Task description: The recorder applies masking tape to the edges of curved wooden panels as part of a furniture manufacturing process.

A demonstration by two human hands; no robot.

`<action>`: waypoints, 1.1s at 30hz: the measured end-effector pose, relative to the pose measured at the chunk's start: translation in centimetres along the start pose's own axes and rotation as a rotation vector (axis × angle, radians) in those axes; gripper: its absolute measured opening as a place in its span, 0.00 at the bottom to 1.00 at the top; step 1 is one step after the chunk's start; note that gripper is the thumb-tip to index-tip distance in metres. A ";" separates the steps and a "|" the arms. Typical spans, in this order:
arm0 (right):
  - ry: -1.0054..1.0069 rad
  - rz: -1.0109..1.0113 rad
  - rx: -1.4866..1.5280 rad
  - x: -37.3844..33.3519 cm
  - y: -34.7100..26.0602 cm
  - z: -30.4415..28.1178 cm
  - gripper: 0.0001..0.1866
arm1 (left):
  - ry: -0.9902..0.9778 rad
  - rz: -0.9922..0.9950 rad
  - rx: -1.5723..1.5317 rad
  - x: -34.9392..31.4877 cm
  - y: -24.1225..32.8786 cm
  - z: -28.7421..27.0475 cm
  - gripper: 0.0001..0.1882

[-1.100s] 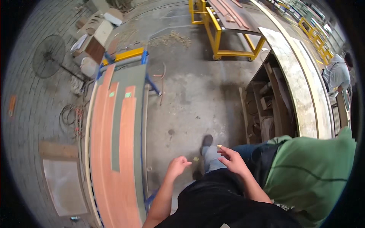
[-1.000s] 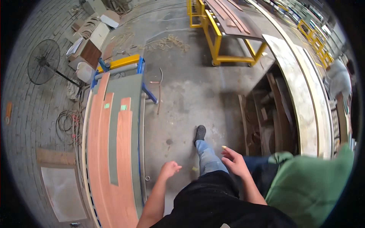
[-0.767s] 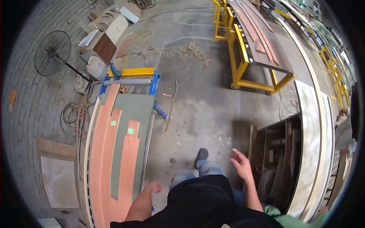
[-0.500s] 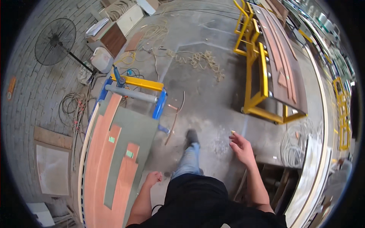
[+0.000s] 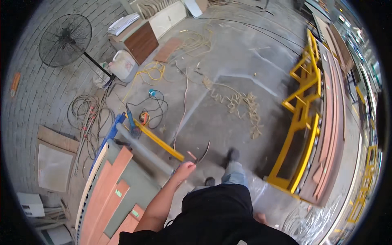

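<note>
My left hand (image 5: 185, 169) is out in front of me at the left, its fingers curled closed and no object visible in them. It hangs above the floor near the right end of a grey roller (image 5: 147, 151) on a blue and yellow frame. Low at the right of my dark shirt, my right hand (image 5: 260, 217) shows only in part; its fingers are hidden. Left of me, reddish wooden strips (image 5: 107, 200) with small green labels lie on a grey-green board (image 5: 136, 185). A blue corded power tool (image 5: 132, 122) rests at the frame's far end.
A yellow rack (image 5: 296, 134) carrying long reddish strips stands at the right. Coiled pale cord (image 5: 241, 104), a yellow cable (image 5: 151, 72) and a thin curved strip (image 5: 204, 151) lie on the floor. A black fan (image 5: 65, 40) stands by the brick wall.
I have stepped forward, and the yellow rack and roller frame sit closer. My left hand has swung forward. My right hand, earlier raised with a small pale piece at its fingertips, has dropped back.
</note>
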State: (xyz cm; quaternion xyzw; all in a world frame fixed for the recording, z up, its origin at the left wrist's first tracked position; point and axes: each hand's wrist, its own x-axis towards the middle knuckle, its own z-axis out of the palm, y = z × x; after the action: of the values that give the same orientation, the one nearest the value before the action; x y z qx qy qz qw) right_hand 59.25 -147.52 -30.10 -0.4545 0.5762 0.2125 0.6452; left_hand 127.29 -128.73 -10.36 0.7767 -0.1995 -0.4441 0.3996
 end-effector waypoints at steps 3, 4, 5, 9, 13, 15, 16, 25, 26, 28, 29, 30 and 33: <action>-0.282 -0.015 1.005 5.1 -8.0 -3.2 0.14 | 0.163 -0.021 -0.122 7.3 2.8 -3.2 0.13; -0.309 -0.073 0.848 7.5 -13.5 -6.0 0.13 | 0.193 -0.154 -0.160 9.5 3.1 -3.6 0.13; -0.347 -0.151 0.706 10.3 -20.7 -7.7 0.12 | 0.223 -0.265 -0.180 12.1 3.8 -4.4 0.12; -0.484 -0.405 0.152 18.0 -54.4 -6.6 0.13 | 0.172 -0.241 -0.025 16.8 2.8 -8.5 0.12; 0.314 -1.042 -0.704 22.5 -88.4 -10.3 0.04 | 0.295 -0.155 -0.086 22.2 8.1 -14.5 0.12; 0.156 -1.025 -0.575 20.8 -105.2 -4.2 0.14 | 0.597 -0.367 -0.719 22.4 6.0 -16.2 0.11; -0.047 -0.701 0.095 20.8 -111.1 -2.8 0.18 | 0.689 -0.488 -0.846 23.9 5.0 -16.7 0.12; -0.119 -0.706 -1.277 34.4 -124.7 16.5 0.20 | 0.416 -0.218 -0.137 36.3 -6.7 -29.2 0.08; -0.338 -1.274 -1.809 37.3 -125.0 17.6 0.17 | 0.474 -0.553 -0.140 37.9 -6.3 -33.8 0.20; -0.245 -1.023 -1.803 36.3 -124.6 19.5 0.16 | 0.687 -0.548 -0.859 45.0 1.6 -42.3 0.18; -0.328 -1.241 -1.767 38.2 -126.2 18.7 0.21 | 0.665 -0.526 -0.872 48.5 4.4 -47.3 0.18; -0.266 -1.049 -1.497 38.9 -127.0 20.1 0.22 | 0.721 -0.439 -0.885 50.8 5.9 -51.4 0.18; -0.286 -0.683 -1.114 38.9 -133.8 30.0 0.22 | 0.875 -0.380 -0.963 55.4 8.0 -62.5 0.18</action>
State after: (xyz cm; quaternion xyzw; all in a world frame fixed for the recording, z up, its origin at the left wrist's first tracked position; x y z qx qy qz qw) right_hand 192.07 -198.69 -23.17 -0.8441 0.1128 0.3202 0.4151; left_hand 209.88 -142.67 -15.45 0.6419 0.3404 -0.1908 0.6600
